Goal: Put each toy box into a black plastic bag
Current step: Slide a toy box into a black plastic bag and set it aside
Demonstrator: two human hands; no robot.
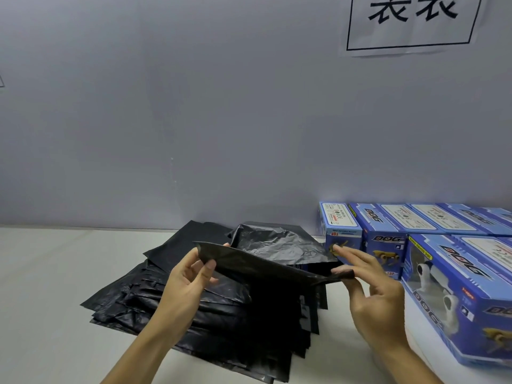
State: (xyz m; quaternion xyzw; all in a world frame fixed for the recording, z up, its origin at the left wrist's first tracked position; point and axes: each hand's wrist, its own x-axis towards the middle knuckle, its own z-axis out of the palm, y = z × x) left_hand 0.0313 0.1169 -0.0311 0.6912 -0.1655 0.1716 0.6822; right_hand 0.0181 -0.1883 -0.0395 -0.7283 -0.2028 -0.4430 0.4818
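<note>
A black plastic bag (266,261) is stretched in the air between my two hands, above a spread pile of flat black bags (221,314). My left hand (185,284) pinches the bag's left edge between thumb and fingers. My right hand (371,295) pinches its right edge, with the other fingers spread. The bag's mouth gapes open a little toward the wall. Several blue toy boxes marked DOG (388,231) stand at the right, the nearest one (465,300) lying just right of my right hand.
The pile and boxes lie on a white table (55,286) that runs up against a grey wall (194,120). A paper sign with large black characters (410,20) hangs on the wall at upper right. Bare tabletop lies to the left of the pile.
</note>
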